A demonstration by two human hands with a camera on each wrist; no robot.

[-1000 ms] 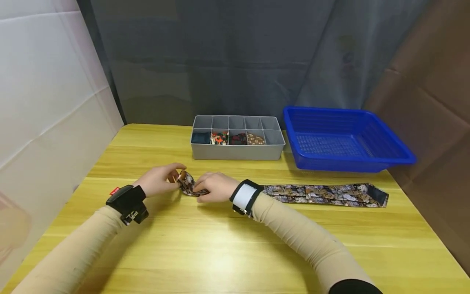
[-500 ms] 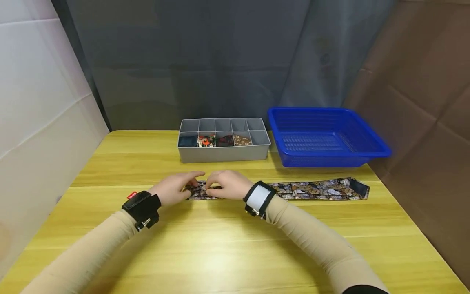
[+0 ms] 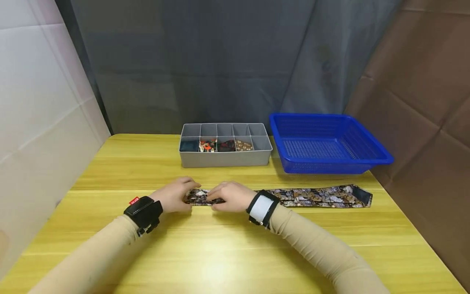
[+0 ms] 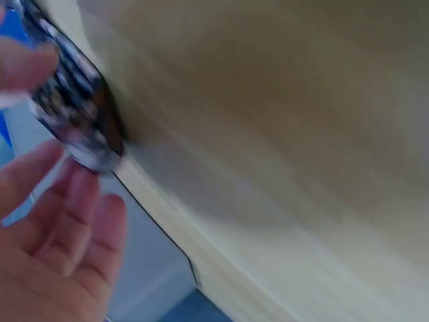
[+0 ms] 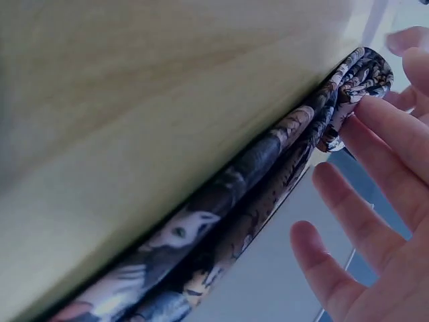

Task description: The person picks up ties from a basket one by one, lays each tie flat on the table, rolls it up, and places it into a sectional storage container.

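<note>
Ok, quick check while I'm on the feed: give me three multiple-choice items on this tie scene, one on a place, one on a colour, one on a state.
1. Where does the patterned tie lie?
A. in the blue basket
B. flat on the table, in front of the basket
C. in the grey organizer

2. What colour is the basket?
A. blue
B. red
C. white

3. How many compartments of the organizer's near row look filled?
A. none
B. all five
C. four, with the rightmost bare

Answers:
1 B, the tie stretches along the yellow table from the left hand and right hand towards the right edge.
2 A, its mesh walls are bright blue.
3 C, four near cells hold rolled cloth, the right one shows only grey.
</note>
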